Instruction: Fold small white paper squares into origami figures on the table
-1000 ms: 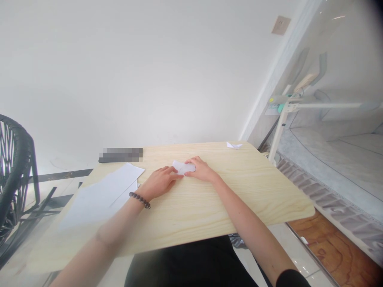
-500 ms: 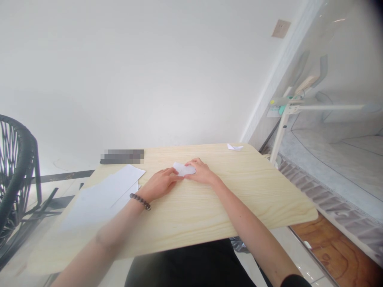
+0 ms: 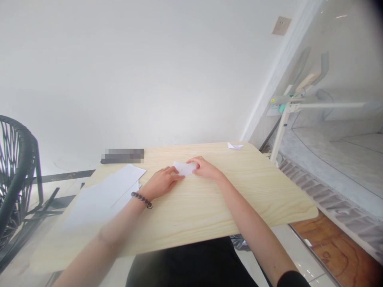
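A small folded piece of white paper (image 3: 184, 169) lies on the light wooden table (image 3: 191, 215), between my two hands. My left hand (image 3: 164, 180), with a dark bead bracelet (image 3: 141, 199) at its wrist, grips the paper's left end between thumb and fingers. At the right end, the thumb and fingers of my right hand (image 3: 205, 168) close on the paper's edge. A white folded paper shape (image 3: 235, 146) sits apart, close to the table's far right corner.
White sheets (image 3: 104, 195) lie on the table's left side. Behind them is a dark, pixelated object (image 3: 122, 156). A woven dark chair (image 3: 20, 171) stands at the left, a white metal frame (image 3: 283, 127) at the right. The wall (image 3: 149, 71) rises behind the table.
My right hand has shifted slightly to the right along the paper, baring more of its surface. My left hand stays almost in place.
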Action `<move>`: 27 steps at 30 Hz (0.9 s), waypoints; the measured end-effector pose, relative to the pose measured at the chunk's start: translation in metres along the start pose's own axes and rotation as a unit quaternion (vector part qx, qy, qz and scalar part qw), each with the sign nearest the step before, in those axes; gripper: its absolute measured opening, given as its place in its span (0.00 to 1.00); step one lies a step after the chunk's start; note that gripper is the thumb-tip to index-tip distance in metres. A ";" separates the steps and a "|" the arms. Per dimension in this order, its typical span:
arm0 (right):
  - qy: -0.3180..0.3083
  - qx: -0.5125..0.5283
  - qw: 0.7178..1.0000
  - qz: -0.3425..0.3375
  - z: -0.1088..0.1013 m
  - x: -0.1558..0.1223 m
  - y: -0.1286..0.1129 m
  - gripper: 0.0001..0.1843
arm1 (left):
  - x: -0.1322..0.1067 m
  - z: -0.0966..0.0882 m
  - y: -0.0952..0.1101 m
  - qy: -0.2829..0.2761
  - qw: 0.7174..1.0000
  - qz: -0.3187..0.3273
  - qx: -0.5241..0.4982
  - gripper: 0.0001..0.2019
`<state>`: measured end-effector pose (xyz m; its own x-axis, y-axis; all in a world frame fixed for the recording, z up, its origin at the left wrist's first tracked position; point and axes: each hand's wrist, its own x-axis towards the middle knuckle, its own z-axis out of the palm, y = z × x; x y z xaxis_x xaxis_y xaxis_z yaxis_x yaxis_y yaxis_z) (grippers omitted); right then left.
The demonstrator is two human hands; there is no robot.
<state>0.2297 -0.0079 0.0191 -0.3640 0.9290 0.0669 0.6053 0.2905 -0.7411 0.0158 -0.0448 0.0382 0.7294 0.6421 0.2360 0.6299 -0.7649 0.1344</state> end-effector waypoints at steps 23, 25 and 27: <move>0.015 -0.010 1.000 -0.012 0.001 -0.002 0.000 0.22 | -0.001 -0.002 0.000 -0.014 1.000 -0.010 -0.004 0.16; 0.018 -0.034 0.999 -0.005 0.004 -0.003 -0.003 0.22 | -0.001 -0.003 0.000 -0.018 1.000 -0.013 -0.003 0.16; 0.032 -0.078 0.996 0.000 0.008 -0.004 -0.008 0.24 | -0.001 -0.003 0.000 -0.017 1.000 -0.013 -0.002 0.16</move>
<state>0.2206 -0.0153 0.0193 -0.3214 0.9403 0.1120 0.7097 0.3175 -0.6289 0.0142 -0.0453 0.0407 0.7218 0.6629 0.1991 0.6474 -0.7483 0.1445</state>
